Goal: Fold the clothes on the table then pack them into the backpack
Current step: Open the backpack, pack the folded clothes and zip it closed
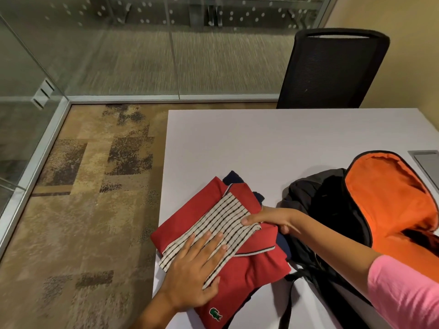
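Folding looks done, packing not begun. Stack of folded clothes sits on the white table (273,143), just left of the backpack (370,210) and touching its dark front. Top of stack: a striped white garment (221,224) folded small. Under it a red polo (249,269) w/ green logo patch at its near edge. Under that a navy item (234,176), only edges peeking out at the stack's far side and the side toward the bag.

Left hand (192,271) lies flat on the striped piece, fingers straight and spread, pressing the pile down. Right hand (270,219) is at the stack's edge nearest the backpack, thumb on top of the striped cloth, fingers curled under the layers, so it grips the pile from the side. Hands are apart, one per side of the stack.

Backpack lies open, orange lining exposed, nothing visible inside as far as the view shows. My read: approx. halfway. What's left is lifting the whole pile and sliding it into the opening to its right, then prob. closing the bag.
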